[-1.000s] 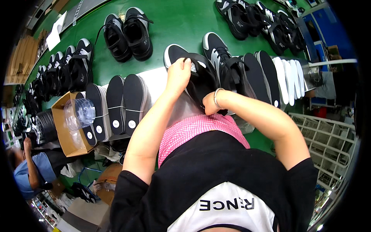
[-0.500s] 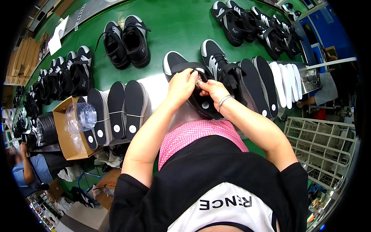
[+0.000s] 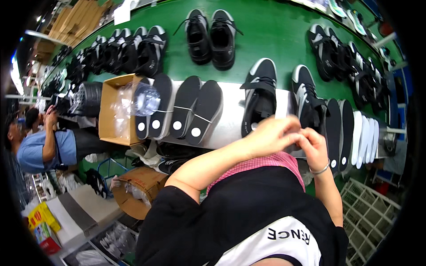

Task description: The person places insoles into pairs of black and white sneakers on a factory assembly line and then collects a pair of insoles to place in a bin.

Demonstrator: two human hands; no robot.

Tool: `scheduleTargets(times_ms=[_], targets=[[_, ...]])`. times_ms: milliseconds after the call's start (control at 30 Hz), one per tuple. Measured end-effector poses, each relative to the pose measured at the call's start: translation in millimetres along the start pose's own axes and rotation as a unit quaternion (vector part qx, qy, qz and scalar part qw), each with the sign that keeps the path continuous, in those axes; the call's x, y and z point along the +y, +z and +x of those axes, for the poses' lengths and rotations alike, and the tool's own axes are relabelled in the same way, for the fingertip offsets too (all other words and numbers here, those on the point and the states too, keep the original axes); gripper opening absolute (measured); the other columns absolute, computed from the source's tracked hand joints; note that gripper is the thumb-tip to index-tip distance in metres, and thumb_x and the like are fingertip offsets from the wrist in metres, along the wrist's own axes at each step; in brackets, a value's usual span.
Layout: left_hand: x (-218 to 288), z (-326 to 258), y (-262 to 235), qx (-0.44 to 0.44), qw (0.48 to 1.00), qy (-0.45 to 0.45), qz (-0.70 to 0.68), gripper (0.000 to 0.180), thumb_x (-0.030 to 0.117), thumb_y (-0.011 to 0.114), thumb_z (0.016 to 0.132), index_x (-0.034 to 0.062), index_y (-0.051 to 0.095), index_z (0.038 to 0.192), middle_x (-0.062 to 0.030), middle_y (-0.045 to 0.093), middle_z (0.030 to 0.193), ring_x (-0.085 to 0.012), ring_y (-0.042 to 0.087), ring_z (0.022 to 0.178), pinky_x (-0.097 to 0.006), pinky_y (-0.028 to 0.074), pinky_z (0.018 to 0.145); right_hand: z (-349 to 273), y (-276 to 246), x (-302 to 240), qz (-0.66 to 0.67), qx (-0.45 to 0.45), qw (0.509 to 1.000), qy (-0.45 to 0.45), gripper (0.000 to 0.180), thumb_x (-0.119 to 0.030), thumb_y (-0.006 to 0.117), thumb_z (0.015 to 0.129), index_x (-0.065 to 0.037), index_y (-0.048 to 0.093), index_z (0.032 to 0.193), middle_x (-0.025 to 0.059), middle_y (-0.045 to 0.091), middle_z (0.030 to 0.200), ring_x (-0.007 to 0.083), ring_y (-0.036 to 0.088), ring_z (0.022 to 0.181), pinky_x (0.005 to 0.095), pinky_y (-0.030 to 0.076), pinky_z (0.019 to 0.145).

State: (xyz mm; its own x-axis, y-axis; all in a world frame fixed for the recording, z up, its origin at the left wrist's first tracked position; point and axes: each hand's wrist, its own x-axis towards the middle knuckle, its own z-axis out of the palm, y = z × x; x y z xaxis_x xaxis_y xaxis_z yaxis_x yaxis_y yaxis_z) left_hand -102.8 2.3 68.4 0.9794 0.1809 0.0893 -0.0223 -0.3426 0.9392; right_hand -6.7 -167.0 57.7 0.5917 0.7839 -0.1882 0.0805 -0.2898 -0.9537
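**Shoes, insoles and boxes along the green surface**

A laced black pair of shoes (image 3: pixel 210 37) stands at the far middle of the green surface (image 3: pixel 270 31). Rows of black-and-white sneakers (image 3: pixel 128 51) run along its far left edge, more sneakers (image 3: pixel 350 66) toward the far right. On the near edge, black insoles (image 3: pixel 186 108) lie beside an open cardboard box (image 3: pixel 113 111) holding clear plastic. White insoles (image 3: pixel 366 135) lean at the near right corner.

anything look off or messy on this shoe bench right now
Nothing looks damaged or spilled. The black shoe nearest the hands lies alone with its laces loose and its opening gaping. Both hands, left and right, meet just in front of it; what they pinch is too small to tell.
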Motion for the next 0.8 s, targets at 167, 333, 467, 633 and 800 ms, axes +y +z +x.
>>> scheduleTargets(times_ms=[167, 333, 467, 633, 800], targets=[[-12.0, -25.2, -50.3, 0.142, 0.978, -0.037, 0.147, 0.010, 0.008, 0.051, 0.082, 0.0040, 0.059, 0.088, -0.0108, 0.061, 0.081, -0.0239, 0.060, 0.074, -0.031, 0.047, 0.065, 3.5, -7.0, -6.3, -0.214, 0.038, 0.974, -0.069, 0.014, -0.013, 0.060, 0.076, 0.000, 0.059, 0.082, 0.0114, 0.058, 0.081, 0.0249, 0.057, 0.075, 0.0326, 0.044, 0.067], [-52.3, -100.1, -191.8, 0.536, 0.729, -0.143, 0.401, 0.021, 0.016, 0.047, 0.087, 0.0050, 0.060, 0.100, -0.0143, 0.062, 0.094, -0.0286, 0.059, 0.086, -0.036, 0.046, 0.072, -19.1, -40.0, 32.8, -0.477, 0.140, 0.868, 0.002, 0.036, -0.033, 0.066, 0.069, -0.005, 0.062, 0.092, 0.0225, 0.046, 0.117, 0.0347, 0.049, 0.103, 0.0398, 0.041, 0.085], [-59.0, -92.9, -195.3, 0.475, 0.603, -0.204, 0.607, 0.042, 0.026, 0.056, 0.083, 0.0032, 0.048, 0.117, -0.0195, 0.048, 0.119, -0.0346, 0.045, 0.110, -0.039, 0.037, 0.089, -18.3, -41.1, 51.5, -0.361, 0.109, 0.926, 0.034, 0.027, -0.030, 0.058, 0.074, -0.008, 0.065, 0.088, 0.0272, 0.045, 0.118, 0.0386, 0.053, 0.097, 0.0391, 0.043, 0.085], [-13.1, 17.1, -52.1, 0.205, 0.969, -0.002, 0.141, 0.055, 0.008, 0.062, 0.074, 0.0060, 0.040, 0.124, -0.0101, 0.044, 0.125, -0.0217, 0.043, 0.114, -0.033, 0.035, 0.092, -16.6, -50.2, 29.4, -0.331, 0.043, 0.940, 0.065, 0.039, -0.042, 0.055, 0.077, -0.008, 0.063, 0.095, 0.0224, 0.050, 0.114, 0.0348, 0.056, 0.092, 0.0380, 0.044, 0.082], [-24.6, 81.5, 67.3, -0.036, 0.952, 0.051, 0.299, 0.103, 0.023, 0.077, 0.056, -0.0029, 0.015, 0.134, -0.0246, 0.028, 0.133, -0.0365, 0.026, 0.125, -0.043, 0.024, 0.102, -16.6, -135.2, 65.5, -0.405, 0.233, 0.881, 0.075, 0.040, -0.035, 0.060, 0.074, -0.004, 0.058, 0.099, 0.0139, 0.057, 0.104, 0.0296, 0.055, 0.095, 0.0378, 0.044, 0.080]])
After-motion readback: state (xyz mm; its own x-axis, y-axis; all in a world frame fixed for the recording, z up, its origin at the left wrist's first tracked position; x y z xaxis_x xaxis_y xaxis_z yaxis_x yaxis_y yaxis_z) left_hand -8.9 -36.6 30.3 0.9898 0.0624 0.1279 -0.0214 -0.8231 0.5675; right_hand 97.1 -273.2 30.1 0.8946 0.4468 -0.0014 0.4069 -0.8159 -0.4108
